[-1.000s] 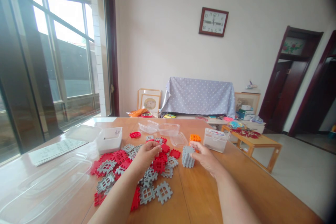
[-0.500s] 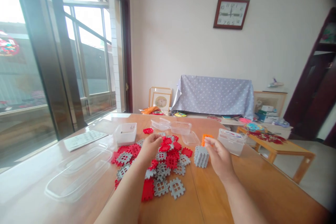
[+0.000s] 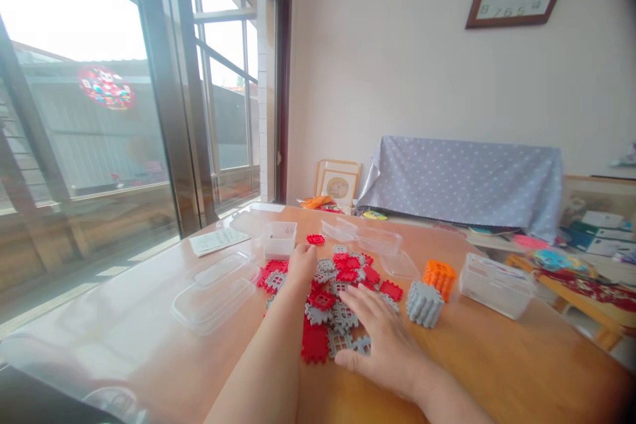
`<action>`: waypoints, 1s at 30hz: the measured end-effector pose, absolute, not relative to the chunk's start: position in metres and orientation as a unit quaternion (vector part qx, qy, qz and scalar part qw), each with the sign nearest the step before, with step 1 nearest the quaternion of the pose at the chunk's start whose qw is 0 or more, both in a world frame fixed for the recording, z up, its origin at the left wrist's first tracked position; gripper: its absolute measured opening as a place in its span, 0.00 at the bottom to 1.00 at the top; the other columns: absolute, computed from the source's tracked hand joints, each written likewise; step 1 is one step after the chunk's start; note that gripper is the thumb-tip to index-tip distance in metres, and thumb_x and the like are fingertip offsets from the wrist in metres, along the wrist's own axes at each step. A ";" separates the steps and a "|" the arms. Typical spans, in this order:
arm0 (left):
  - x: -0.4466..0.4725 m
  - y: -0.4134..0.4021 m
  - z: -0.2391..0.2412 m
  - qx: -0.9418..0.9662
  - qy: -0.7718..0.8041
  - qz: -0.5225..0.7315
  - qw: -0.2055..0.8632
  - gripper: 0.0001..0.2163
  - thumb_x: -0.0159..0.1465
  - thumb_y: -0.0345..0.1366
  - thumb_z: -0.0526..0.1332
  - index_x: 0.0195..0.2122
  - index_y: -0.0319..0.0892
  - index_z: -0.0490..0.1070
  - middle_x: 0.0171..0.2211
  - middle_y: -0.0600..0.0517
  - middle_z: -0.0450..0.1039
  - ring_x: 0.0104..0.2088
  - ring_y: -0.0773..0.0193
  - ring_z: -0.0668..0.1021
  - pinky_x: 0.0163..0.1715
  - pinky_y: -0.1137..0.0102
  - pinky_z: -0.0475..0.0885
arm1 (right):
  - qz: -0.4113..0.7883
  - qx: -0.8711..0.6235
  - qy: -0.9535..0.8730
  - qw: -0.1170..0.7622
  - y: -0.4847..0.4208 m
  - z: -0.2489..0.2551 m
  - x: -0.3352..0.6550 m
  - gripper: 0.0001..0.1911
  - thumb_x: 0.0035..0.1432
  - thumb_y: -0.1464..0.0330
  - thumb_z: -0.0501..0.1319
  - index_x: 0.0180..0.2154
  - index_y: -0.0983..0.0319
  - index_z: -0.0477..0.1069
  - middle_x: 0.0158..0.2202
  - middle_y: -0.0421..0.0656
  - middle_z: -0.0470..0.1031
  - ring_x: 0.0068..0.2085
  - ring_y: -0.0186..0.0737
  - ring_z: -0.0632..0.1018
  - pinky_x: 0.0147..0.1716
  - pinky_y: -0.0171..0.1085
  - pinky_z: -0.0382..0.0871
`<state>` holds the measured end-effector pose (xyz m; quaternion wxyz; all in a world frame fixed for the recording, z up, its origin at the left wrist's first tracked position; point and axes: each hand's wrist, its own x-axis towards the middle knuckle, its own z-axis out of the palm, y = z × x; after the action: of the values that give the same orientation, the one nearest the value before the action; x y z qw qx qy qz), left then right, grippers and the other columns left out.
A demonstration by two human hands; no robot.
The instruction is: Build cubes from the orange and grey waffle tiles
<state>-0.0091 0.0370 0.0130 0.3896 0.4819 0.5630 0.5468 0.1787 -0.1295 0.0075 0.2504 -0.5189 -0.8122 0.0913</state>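
Observation:
A heap of flat red and grey interlocking tiles lies on the wooden table. My left hand rests closed on the far left side of the heap; what its curled fingers hold is hidden. My right hand lies flat with fingers spread over the near tiles, holding nothing. A grey cube built of tiles stands to the right of the heap, apart from both hands. An orange cube stands just behind the grey one.
Clear plastic boxes and lids stand around the heap: a long lid at the left, a small tub, shallow trays behind, a lidded box at the right. A printed sheet lies near the window. A low table stands beyond.
The view has swung left. My right hand has left the grey cube and come down flat on the near tiles. My left hand stays on the heap.

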 end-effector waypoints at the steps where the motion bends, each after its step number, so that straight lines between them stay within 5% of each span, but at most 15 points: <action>1: -0.010 0.037 0.014 0.466 0.564 0.554 0.397 0.10 0.56 0.42 0.60 0.30 0.41 0.73 0.22 0.54 0.65 0.26 0.64 0.67 0.29 0.70 0.59 | 0.075 -0.520 -0.815 0.245 -0.129 0.006 0.176 0.40 0.54 0.51 0.66 0.67 0.49 0.60 0.69 0.42 0.60 0.69 0.57 0.59 0.67 0.58 0.53; 5: -0.012 0.036 0.022 0.409 0.556 0.579 0.434 0.13 0.56 0.46 0.62 0.33 0.40 0.74 0.28 0.51 0.71 0.30 0.62 0.71 0.31 0.68 0.63 | 0.027 -0.525 -0.814 0.246 -0.124 0.003 0.162 0.28 0.59 0.66 0.59 0.61 0.53 0.68 0.64 0.42 0.68 0.65 0.50 0.66 0.66 0.52 0.58; 10: -0.015 0.036 0.026 0.370 0.532 0.603 0.466 0.13 0.56 0.45 0.62 0.34 0.40 0.74 0.32 0.49 0.74 0.33 0.61 0.73 0.34 0.67 0.65 | 0.042 -0.514 -0.831 0.208 -0.114 0.002 0.136 0.34 0.55 0.71 0.59 0.64 0.54 0.64 0.67 0.44 0.63 0.68 0.51 0.62 0.67 0.52 0.55; 21: -0.011 0.043 0.020 0.358 0.519 0.589 0.505 0.14 0.54 0.46 0.64 0.33 0.40 0.75 0.32 0.47 0.75 0.33 0.59 0.75 0.32 0.67 0.63 | -0.009 -0.544 -0.804 0.241 -0.079 -0.001 0.126 0.17 0.65 0.69 0.55 0.51 0.53 0.75 0.48 0.44 0.80 0.50 0.47 0.76 0.51 0.45 0.66; 25: -0.006 0.035 0.022 0.375 0.506 0.587 0.509 0.14 0.54 0.46 0.64 0.33 0.40 0.74 0.30 0.49 0.74 0.31 0.61 0.74 0.30 0.69 0.62 | -0.017 -0.619 -0.726 0.301 -0.061 -0.013 0.150 0.17 0.65 0.66 0.54 0.52 0.56 0.75 0.47 0.48 0.80 0.50 0.48 0.78 0.50 0.43 0.67; 30: 0.008 0.019 0.027 0.442 0.462 0.571 0.516 0.12 0.54 0.45 0.66 0.30 0.41 0.72 0.25 0.53 0.70 0.28 0.65 0.71 0.29 0.71 0.61 | 0.114 -0.647 -0.625 0.422 -0.050 -0.024 0.177 0.19 0.64 0.56 0.56 0.51 0.58 0.72 0.46 0.48 0.81 0.47 0.50 0.80 0.44 0.42 0.69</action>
<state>0.0081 0.0186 0.0273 0.5157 0.4418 0.4618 0.5706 0.1766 -0.0503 -0.0244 0.4218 -0.6473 -0.6246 0.1138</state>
